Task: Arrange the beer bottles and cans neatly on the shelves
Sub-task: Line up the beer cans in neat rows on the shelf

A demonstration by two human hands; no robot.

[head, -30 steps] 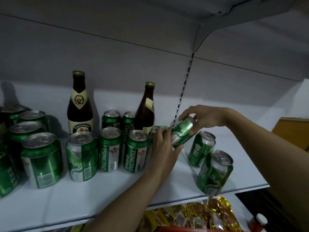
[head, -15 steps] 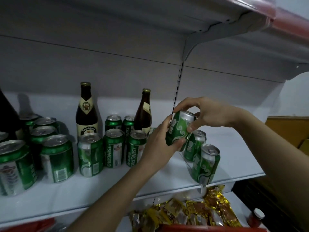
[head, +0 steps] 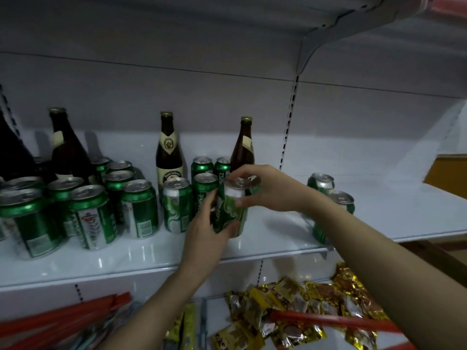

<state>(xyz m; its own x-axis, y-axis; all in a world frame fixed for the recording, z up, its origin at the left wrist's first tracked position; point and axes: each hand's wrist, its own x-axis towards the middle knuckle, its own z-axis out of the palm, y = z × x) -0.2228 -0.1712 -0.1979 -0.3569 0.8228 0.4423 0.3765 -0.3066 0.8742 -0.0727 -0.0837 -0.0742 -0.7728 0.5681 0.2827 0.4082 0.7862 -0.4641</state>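
Note:
Both hands hold one green beer can [head: 231,213], upright at the right end of a front row of cans on the white shelf [head: 265,245]. My left hand [head: 206,227] grips its lower left side. My right hand [head: 262,189] pinches its top rim from the right. Beside it stand two green cans [head: 177,205], with two more cans and a brown bottle [head: 244,147] behind. A labelled bottle [head: 168,152] stands further left. Two cans [head: 321,183] sit apart at the right, partly hidden by my right forearm.
A cluster of several green cans [head: 96,213] and dark bottles [head: 68,147] fills the shelf's left part. An upper shelf [head: 353,18] hangs overhead. Below lie gold snack packets [head: 303,309] and red strips [head: 65,314]. A wooden panel [head: 449,173] shows at right.
The can went from tilted and lifted near the right-hand cans to upright at the end of the front row, carried leftward and down by both hands. The view panned left.

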